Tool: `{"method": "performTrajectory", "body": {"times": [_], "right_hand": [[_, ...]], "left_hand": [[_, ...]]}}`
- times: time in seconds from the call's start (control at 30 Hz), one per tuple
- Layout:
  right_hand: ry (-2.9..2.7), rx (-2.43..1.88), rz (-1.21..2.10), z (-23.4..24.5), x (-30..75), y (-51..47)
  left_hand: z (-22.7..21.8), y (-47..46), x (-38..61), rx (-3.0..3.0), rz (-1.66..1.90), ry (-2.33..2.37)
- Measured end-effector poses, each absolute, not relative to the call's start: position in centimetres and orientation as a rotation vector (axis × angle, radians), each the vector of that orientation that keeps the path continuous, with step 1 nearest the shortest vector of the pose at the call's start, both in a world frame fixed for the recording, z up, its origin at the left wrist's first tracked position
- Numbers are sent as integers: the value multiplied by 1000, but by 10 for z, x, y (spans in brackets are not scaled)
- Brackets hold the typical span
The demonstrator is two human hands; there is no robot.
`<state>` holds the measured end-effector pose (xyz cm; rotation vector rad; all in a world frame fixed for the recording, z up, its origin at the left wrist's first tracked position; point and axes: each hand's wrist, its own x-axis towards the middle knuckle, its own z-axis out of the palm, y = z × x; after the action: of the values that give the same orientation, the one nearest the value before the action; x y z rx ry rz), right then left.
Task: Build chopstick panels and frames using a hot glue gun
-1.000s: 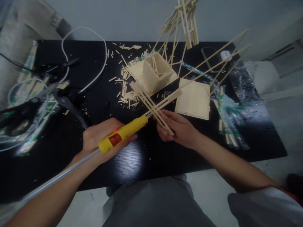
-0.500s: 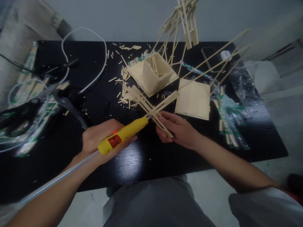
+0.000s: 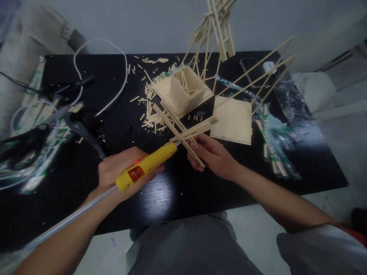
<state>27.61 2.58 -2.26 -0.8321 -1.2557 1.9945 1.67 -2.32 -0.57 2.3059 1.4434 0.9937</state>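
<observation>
Nearest my lap, above the black table (image 3: pixel 160 198), my left hand (image 3: pixel 116 172) was clenched around the yellow glue gun (image 3: pixel 146 165), its nozzle aimed up and to the right. My right hand (image 3: pixel 215 157) pinched the lower end of the crossed stick frame (image 3: pixel 183 128), which slanted up and left from my fingers. The nozzle tip seemed to touch the frame where its sticks crossed, just left of my fingertips. Beyond lay the flat stick panel (image 3: pixel 232 120), then the open stick box (image 3: pixel 186 89) among scattered offcuts (image 3: pixel 149 114), with the tall stick tower (image 3: pixel 219 26) behind.
</observation>
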Motion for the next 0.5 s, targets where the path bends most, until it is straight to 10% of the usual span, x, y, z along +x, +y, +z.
{"method": "performTrajectory", "body": {"times": [0.5], "right_hand": [[-1345, -845, 1866, -22, 273, 21]], "left_hand": [[-3, -29, 18, 2284, 938, 1502]]}}
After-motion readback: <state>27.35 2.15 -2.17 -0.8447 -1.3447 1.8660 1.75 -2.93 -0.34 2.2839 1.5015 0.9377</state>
